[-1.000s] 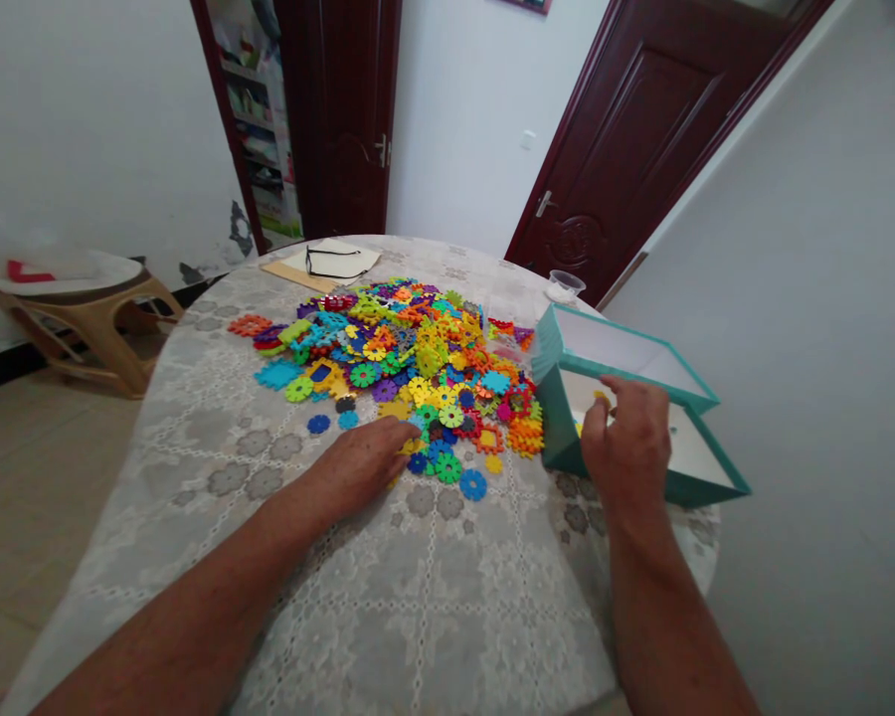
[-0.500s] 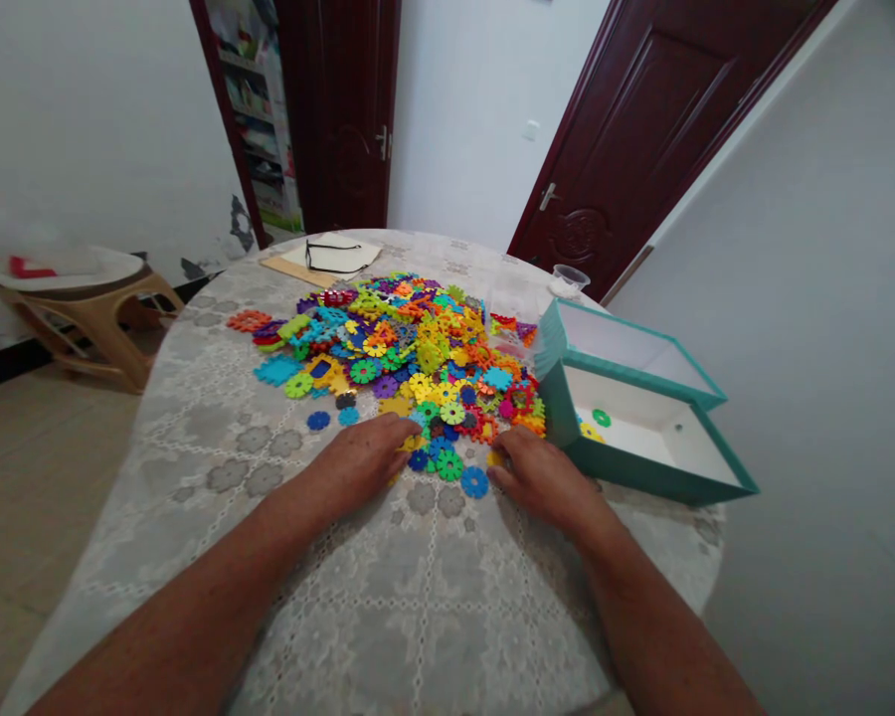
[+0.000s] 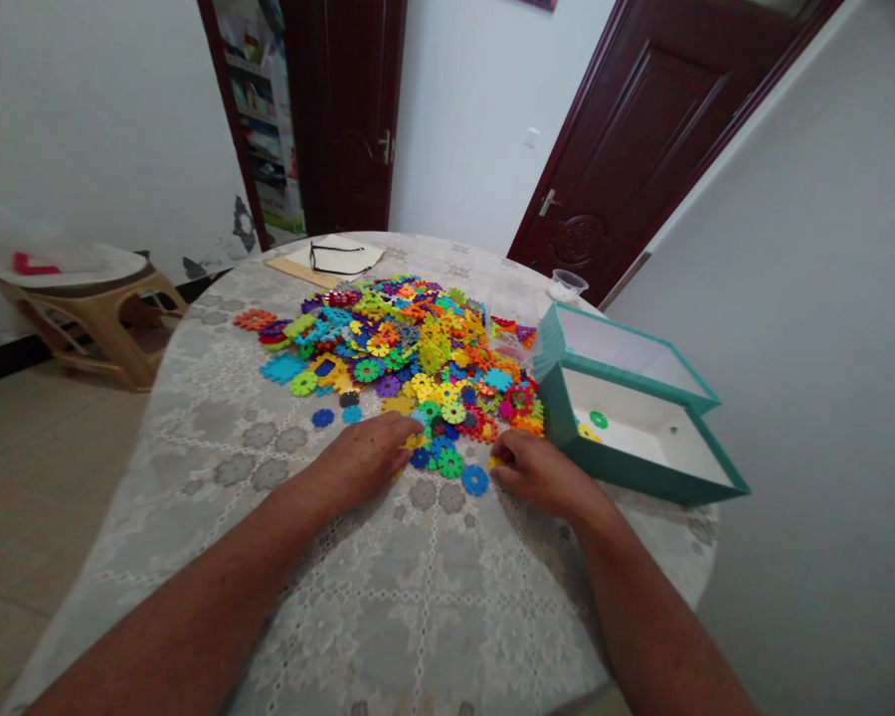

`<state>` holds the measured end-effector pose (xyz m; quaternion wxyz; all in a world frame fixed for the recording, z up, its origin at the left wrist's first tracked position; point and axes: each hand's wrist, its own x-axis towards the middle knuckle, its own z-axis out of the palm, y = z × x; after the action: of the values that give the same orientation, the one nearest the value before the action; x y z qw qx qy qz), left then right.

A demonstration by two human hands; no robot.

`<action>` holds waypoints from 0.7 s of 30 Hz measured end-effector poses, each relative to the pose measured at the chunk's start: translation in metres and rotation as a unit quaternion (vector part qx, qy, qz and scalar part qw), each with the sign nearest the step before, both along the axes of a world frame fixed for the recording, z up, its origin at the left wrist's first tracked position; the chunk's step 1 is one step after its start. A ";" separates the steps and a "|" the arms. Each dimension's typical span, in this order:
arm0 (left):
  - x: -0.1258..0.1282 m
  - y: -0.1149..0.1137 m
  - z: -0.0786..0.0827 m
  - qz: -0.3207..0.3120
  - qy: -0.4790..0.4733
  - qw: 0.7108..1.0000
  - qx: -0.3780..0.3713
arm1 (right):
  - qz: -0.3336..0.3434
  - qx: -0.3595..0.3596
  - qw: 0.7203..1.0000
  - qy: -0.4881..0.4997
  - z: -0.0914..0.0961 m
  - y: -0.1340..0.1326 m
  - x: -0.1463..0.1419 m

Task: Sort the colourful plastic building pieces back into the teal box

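The right hand [image 3: 541,472] is out of the teal box [image 3: 630,475] now and down on the tablecloth [image 3: 433,587] at the near edge of the pile [image 3: 418,348], fingertips seemingly on a small yellow piece [image 3: 495,461]. With the hand gone, a green piece [image 3: 599,419] shows on the box floor.

I am in a home, in a plain room. My left hand [image 3: 362,459] and right hand [image 3: 541,472] rest on a round table [image 3: 433,597] under a lace cloth. Toy pieces [image 3: 418,348] lie heaped just beyond them. Further beyond are two dark wooden doors [image 3: 641,129], one open on cluttered shelves [image 3: 258,99]. Far left of my left hand, a stool [image 3: 104,308] stands on a tiled floor [image 3: 30,447].
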<state>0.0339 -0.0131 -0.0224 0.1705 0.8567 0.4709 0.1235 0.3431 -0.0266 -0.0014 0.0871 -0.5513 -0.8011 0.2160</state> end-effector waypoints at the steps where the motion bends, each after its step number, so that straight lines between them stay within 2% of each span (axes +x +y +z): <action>1: 0.000 0.000 0.000 -0.001 -0.002 1.000 0.003 | 0.001 -0.005 1.000 0.000 0.002 0.000 0.001; 5: -0.001 0.000 -0.001 -0.003 -0.006 1.000 0.008 | 0.002 -0.027 0.999 0.025 0.010 -0.001 0.000; 9: 0.001 -0.001 0.000 0.000 -0.002 1.000 0.005 | 0.039 -0.108 0.984 0.139 0.013 -0.005 -0.009; 11: 0.001 -0.001 0.001 0.002 -0.005 1.000 0.002 | 0.053 -0.139 0.977 0.154 0.011 -0.008 -0.016; 13: 0.002 -0.001 0.002 0.004 -0.010 1.000 0.002 | 0.048 -0.125 0.985 0.111 0.010 -0.010 -0.022; 16: 0.002 -0.002 0.002 0.009 -0.009 1.000 -0.002 | 0.029 -0.068 0.996 0.043 0.009 -0.013 -0.027; 21: 0.000 -0.001 -0.001 0.002 -0.013 1.000 0.005 | 0.039 -0.032 0.998 0.042 0.012 -0.013 -0.024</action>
<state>0.0340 -0.0143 -0.0230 0.1726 0.8548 0.4698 0.1376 0.3190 -0.0391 0.0103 0.0949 -0.5121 -0.8106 0.2677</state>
